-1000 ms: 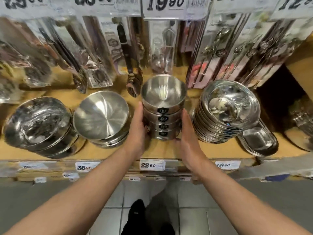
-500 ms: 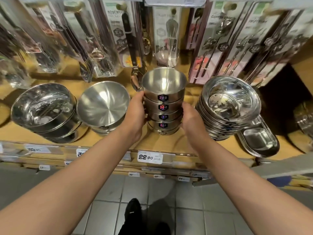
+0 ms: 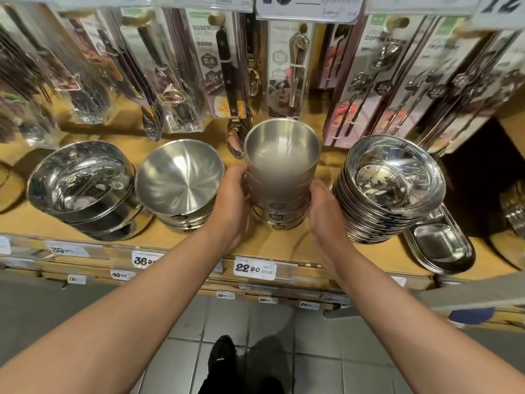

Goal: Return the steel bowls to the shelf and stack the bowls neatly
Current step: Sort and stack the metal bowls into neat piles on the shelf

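the left hand (image 3: 231, 200) lies against the left side of the stack of steel bowls (image 3: 279, 177), with its fingers curved around the wall of the stack, so it holds the stack. the right hand (image 3: 326, 214) does the same on the right side, the palm turned inward and the fingers wrapped around the lower bowls. the stack stands upright on the wooden shelf (image 3: 284, 243), in the middle between the two hands; its upper part is blurred, and only the lower bowls show their dark labels. just beside the left hand is a wider pile of brushed bowls (image 3: 179, 177), tilted toward the camera, and further left a pile of shiny deep bowls (image 3: 81, 183). to the right of the right hand, close to it, a leaning pile of shallow dishes (image 3: 395, 180) stands, and an oval tray (image 3: 443, 245) lies beside it at the shelf edge. behind the stack, packs of spoons (image 3: 369, 81) hang, and one hanging spoon (image 3: 235, 135) is just beside the top bowl. a price tag (image 3: 255, 269) is on the shelf front below the hands.
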A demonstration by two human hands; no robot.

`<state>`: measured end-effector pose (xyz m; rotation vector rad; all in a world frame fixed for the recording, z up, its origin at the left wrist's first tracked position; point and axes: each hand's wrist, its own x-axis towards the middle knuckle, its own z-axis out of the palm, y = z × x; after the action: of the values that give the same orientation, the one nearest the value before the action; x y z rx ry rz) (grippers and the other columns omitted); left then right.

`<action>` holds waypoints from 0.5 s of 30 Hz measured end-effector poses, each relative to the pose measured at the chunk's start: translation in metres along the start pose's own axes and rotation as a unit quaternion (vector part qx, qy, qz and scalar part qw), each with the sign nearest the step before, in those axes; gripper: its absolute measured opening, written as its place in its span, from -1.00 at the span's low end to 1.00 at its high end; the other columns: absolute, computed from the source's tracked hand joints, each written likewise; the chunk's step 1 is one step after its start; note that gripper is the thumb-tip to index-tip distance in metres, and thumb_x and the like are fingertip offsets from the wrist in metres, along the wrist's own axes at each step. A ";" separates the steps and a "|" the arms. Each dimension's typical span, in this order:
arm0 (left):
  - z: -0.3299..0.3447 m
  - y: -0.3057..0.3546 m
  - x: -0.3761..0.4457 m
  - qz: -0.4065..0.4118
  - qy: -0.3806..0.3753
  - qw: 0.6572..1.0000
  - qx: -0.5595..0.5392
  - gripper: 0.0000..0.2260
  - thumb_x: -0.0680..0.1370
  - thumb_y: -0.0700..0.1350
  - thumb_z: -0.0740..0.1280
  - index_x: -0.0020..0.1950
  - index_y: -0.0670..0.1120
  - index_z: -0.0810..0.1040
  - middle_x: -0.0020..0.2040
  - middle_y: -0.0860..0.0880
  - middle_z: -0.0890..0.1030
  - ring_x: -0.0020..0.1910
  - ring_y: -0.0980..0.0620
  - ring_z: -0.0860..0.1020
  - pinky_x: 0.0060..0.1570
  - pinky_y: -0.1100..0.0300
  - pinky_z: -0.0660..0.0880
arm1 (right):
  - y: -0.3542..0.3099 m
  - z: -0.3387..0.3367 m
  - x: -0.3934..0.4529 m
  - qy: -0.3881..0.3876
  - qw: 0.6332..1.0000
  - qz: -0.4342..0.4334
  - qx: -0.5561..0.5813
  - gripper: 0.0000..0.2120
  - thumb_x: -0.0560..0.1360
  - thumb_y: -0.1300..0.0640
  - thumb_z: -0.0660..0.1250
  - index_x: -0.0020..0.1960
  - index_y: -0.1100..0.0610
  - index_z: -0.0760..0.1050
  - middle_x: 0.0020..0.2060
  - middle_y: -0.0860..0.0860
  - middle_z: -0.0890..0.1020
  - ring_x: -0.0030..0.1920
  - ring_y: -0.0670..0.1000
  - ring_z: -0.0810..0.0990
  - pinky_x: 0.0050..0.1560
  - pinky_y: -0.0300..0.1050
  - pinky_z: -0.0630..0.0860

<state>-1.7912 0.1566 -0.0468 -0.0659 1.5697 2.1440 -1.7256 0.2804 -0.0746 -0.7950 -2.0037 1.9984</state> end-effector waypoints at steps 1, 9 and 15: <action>0.001 0.000 -0.002 0.005 -0.013 1.000 -0.008 -0.46 0.68 -0.09 0.07 -0.30 0.03 0.77 -0.26 0.09 0.73 -0.29 0.25 0.67 -0.33 0.38 0.54 | 0.002 0.000 0.000 0.000 1.000 -0.001 0.002 -0.62 0.68 0.03 -0.01 0.18 0.05 0.57 0.18 0.03 0.66 0.26 0.08 0.56 0.42 0.28 0.38; 0.005 0.001 -0.007 0.023 -0.031 0.999 -0.027 -0.43 0.67 -0.11 0.08 -0.42 0.05 0.72 -0.37 0.11 0.67 -0.40 0.26 0.62 -0.45 0.41 0.48 | 0.010 0.003 -0.001 0.003 0.997 0.018 0.072 -0.61 0.72 0.05 0.01 0.38 0.08 0.51 0.27 0.03 0.64 0.34 0.04 0.55 0.46 0.21 0.40; -0.001 -0.006 -0.007 0.014 0.001 1.000 -0.015 -0.52 0.66 -0.08 0.11 -0.33 0.02 0.71 -0.38 0.13 0.65 -0.40 0.29 0.60 -0.45 0.42 0.46 | 0.014 0.001 -0.006 -0.007 0.997 0.017 0.081 -0.62 0.72 0.10 0.02 0.41 0.05 0.51 0.30 0.01 0.63 0.36 0.01 0.55 0.46 0.13 0.42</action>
<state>-1.7825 0.1544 -0.0507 -0.0555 1.5491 2.1901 -1.7176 0.2760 -0.0867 -0.7851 -1.8192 2.1570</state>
